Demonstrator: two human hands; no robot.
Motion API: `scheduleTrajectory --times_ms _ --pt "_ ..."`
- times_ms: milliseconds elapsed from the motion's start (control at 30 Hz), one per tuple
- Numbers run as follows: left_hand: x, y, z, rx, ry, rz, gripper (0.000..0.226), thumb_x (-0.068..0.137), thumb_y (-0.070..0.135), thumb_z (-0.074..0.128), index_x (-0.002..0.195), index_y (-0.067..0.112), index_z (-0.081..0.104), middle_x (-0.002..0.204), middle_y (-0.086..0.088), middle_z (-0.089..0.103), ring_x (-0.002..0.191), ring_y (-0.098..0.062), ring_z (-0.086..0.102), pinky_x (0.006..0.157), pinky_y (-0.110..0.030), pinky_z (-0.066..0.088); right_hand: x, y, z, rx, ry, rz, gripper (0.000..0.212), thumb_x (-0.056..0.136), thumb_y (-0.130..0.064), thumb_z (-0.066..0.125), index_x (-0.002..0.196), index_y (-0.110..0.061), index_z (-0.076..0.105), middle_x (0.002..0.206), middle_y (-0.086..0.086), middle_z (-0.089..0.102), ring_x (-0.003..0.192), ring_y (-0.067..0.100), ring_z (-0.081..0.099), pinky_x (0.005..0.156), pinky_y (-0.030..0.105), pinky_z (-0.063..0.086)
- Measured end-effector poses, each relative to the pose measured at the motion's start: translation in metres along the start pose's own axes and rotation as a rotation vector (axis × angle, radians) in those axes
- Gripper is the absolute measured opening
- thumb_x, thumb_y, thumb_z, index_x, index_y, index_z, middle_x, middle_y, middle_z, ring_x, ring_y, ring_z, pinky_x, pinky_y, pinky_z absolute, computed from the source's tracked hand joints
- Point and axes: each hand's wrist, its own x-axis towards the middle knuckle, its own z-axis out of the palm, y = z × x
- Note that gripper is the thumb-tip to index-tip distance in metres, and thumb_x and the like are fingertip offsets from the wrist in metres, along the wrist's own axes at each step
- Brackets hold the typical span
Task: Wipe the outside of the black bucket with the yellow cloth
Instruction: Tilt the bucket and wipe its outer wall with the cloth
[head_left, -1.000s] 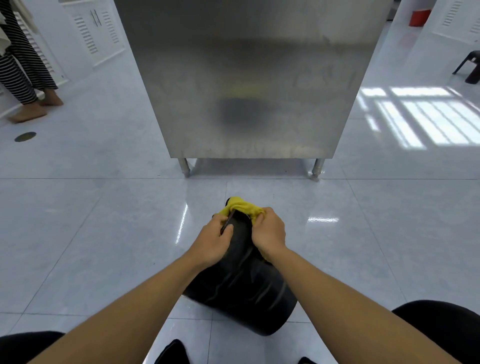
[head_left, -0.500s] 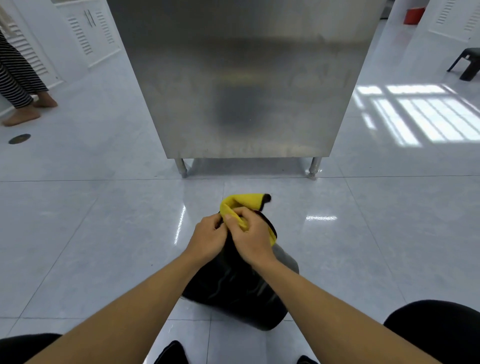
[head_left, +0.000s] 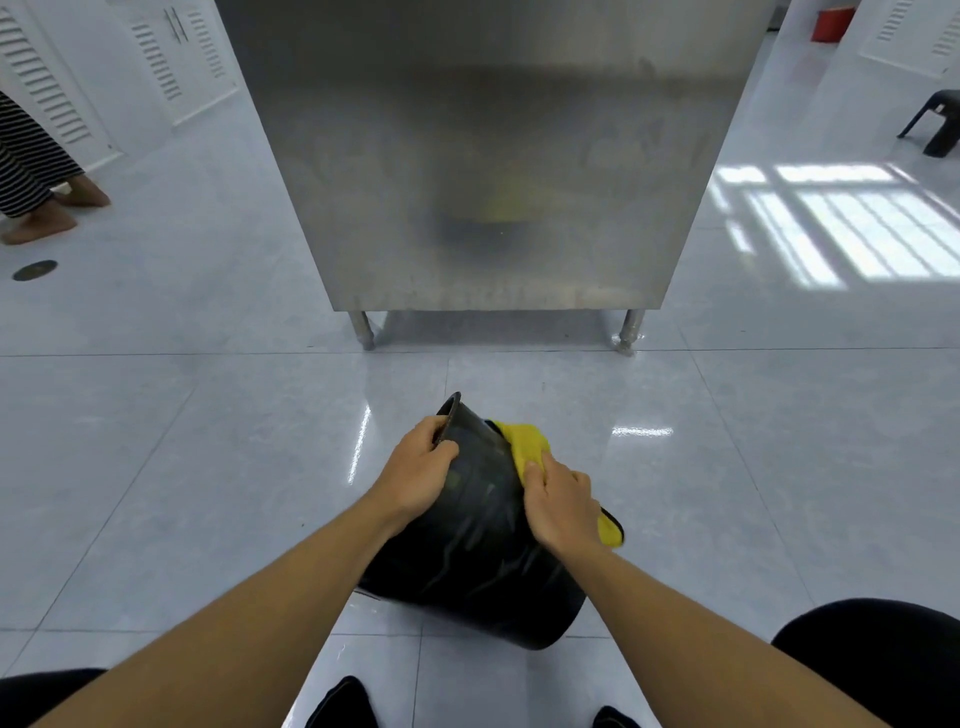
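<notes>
The black bucket (head_left: 472, 561) lies tilted on the floor in front of me, its mouth turned away and its base toward me. My left hand (head_left: 415, 473) grips the rim at the far upper edge. My right hand (head_left: 563, 506) presses the yellow cloth (head_left: 524, 441) against the bucket's right outer side. A corner of the cloth hangs out below my right wrist. The part of the cloth under my palm is hidden.
A tall stainless steel cabinet (head_left: 493, 156) on short legs stands just beyond the bucket. Another person's feet (head_left: 41, 218) are at the far left near a floor drain (head_left: 34, 270). A dark stool (head_left: 935, 124) stands far right. My knees frame the bottom corners.
My right hand has slid the cloth from the bucket's top rim down onto its right side. The left hand has kept its hold on the rim, and the bucket has turned slightly.
</notes>
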Motion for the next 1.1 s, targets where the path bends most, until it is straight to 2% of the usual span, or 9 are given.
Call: scheduleTrajectory --times_ms 167,267,367,467,533,667,800,900,1100 --pt "0.004 0.004 0.018 -0.041 0.143 0.010 0.012 0.090 0.016 0.068 0.101 0.014 0.062 0.090 -0.005 0.074 0.082 -0.020 0.072 0.068 -0.024 0.057 0.012 0.039 -0.006 0.066 -0.027 0.412 0.052 0.102 -0.037 0.020 0.146 -0.026 0.046 0.149 0.008 0.049 0.140 0.035 0.034 0.112 0.051 0.027" --pt "0.004 0.009 0.023 0.038 0.282 0.106 0.008 0.083 0.015 0.076 0.091 0.014 0.074 0.080 0.005 0.073 0.069 -0.003 0.068 0.057 -0.007 0.048 0.012 0.038 -0.005 0.147 -0.012 0.502 0.051 0.102 -0.034 0.021 0.143 -0.022 0.049 0.150 0.013 0.048 0.141 0.037 0.031 0.115 0.050 0.023" --pt "0.002 0.005 0.018 0.085 0.346 0.129 0.010 0.088 0.020 0.074 0.095 0.017 0.081 0.074 0.012 0.073 0.063 0.000 0.069 0.055 -0.007 0.049 0.007 0.023 -0.003 0.246 0.013 0.514 0.049 0.101 -0.039 0.025 0.143 -0.028 0.048 0.146 0.019 0.043 0.134 0.041 0.038 0.114 0.051 0.029" --pt "0.001 0.003 0.015 0.153 0.357 0.113 0.021 0.096 0.032 0.065 0.085 0.026 0.082 0.072 -0.003 0.076 0.069 -0.019 0.071 0.065 -0.027 0.059 0.002 -0.004 -0.005 0.274 0.043 0.370 0.042 0.102 -0.037 0.029 0.132 -0.022 0.054 0.132 0.023 0.050 0.128 0.042 0.045 0.110 0.048 0.037" --pt "0.002 0.004 0.016 0.231 0.329 0.089 0.038 0.099 0.038 0.053 0.069 0.020 0.069 0.065 -0.009 0.067 0.067 -0.030 0.064 0.062 -0.036 0.051 -0.003 -0.026 -0.003 0.324 0.064 0.229 0.031 0.103 -0.032 0.031 0.113 -0.015 0.056 0.111 0.014 0.056 0.126 0.040 0.043 0.104 0.046 0.039" --pt "0.003 0.012 0.016 0.319 0.182 0.024 0.033 0.096 0.034 0.036 0.080 0.020 0.060 0.077 -0.002 0.065 0.080 -0.025 0.059 0.067 -0.038 0.044 -0.017 -0.062 0.008 0.457 0.083 -0.023 0.026 0.104 -0.029 0.034 0.080 -0.026 0.042 0.090 -0.008 0.052 0.119 0.030 0.038 0.101 0.049 0.037" --pt "0.007 0.017 0.012 0.233 -0.012 0.123 0.039 0.093 0.023 0.032 0.114 0.030 0.065 0.102 0.004 0.071 0.097 -0.021 0.062 0.083 -0.035 0.047 -0.026 -0.072 0.021 0.465 0.144 -0.243 0.019 0.103 -0.033 0.033 0.093 -0.035 0.049 0.105 -0.012 0.062 0.115 0.023 0.044 0.102 0.044 0.037" --pt "0.007 0.013 0.011 0.147 -0.037 0.054 0.037 0.095 0.023 0.038 0.129 0.025 0.052 0.114 0.001 0.066 0.105 -0.019 0.061 0.086 -0.035 0.048 -0.022 -0.063 0.021 0.391 0.135 -0.285 0.025 0.104 -0.036 0.031 0.109 -0.028 0.054 0.115 -0.011 0.063 0.117 0.019 0.042 0.103 0.043 0.039" --pt "0.006 0.011 0.024 0.074 0.002 0.104 0.013 0.104 0.025 0.045 0.113 0.020 0.052 0.104 0.004 0.066 0.099 -0.017 0.065 0.079 -0.028 0.050 -0.012 -0.049 0.016 0.281 0.223 -0.306 0.026 0.107 -0.037 0.033 0.107 -0.023 0.055 0.110 -0.008 0.064 0.104 0.014 0.040 0.100 0.040 0.040"
